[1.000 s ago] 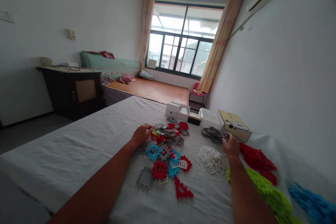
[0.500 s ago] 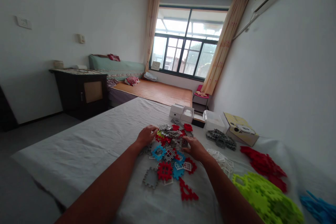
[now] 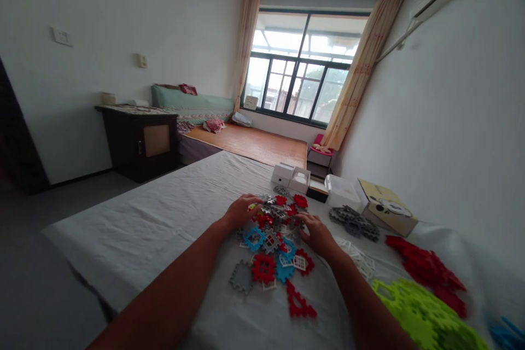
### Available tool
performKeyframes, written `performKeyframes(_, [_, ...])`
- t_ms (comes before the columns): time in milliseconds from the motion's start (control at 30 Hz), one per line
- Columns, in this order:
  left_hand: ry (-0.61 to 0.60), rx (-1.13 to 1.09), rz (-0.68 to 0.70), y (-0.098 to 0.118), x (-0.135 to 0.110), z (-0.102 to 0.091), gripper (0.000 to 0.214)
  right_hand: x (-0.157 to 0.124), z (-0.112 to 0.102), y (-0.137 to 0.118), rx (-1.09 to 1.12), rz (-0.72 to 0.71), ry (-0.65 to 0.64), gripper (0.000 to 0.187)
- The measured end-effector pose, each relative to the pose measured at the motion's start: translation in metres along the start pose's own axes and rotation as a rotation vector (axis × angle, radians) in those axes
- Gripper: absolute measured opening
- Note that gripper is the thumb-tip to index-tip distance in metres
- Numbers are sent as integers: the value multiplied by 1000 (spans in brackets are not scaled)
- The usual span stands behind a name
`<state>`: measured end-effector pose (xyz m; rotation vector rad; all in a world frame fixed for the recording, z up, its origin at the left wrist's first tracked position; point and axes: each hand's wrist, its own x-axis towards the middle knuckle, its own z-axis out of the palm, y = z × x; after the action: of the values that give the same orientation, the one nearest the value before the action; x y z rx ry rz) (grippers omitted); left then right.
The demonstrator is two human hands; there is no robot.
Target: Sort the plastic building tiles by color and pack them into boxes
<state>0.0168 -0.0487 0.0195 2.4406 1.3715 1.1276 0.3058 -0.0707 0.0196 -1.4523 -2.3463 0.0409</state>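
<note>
Red, grey, blue notched plastic tiles (image 3: pixel 271 240) | heaped toward far edge of cloth-covered bench (image 3: pixel 143 224) | left hand (image 3: pixel 241 211), right hand (image 3: pixel 316 234) flank them, cannot tell either grip | best lifted singly, top first

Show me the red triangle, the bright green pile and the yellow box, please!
Red triangle (image 3: pixel 302 313): head view, on the strip along its bottom edge.
Bright green pile (image 3: pixel 424 309): head view, around the middle of its top.
Yellow box (image 3: pixel 379 193): head view, on its yellow face, above the cartoon picture.
</note>
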Motion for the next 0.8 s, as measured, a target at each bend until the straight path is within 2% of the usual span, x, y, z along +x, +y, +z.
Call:
performKeyframes(167, [-142,4,171,10,-3,9,34,2,5,3,132,-36,-89,42])
performKeyframes(367, [-140,50,71,8,-2,6,31,-1,-1,-9,148,-40,-57,38])
performKeyframes(467, [-149,61,48,10,-2,3,27,0,-2,-12,114,-13,-24,31])
performKeyframes(633, [-107,94,21,11,-5,4,27,7,1,-9,19,72,87,33])
performKeyframes(800, [-117,89,30,9,-5,7,31,10,-4,11,-10,187,246,34])
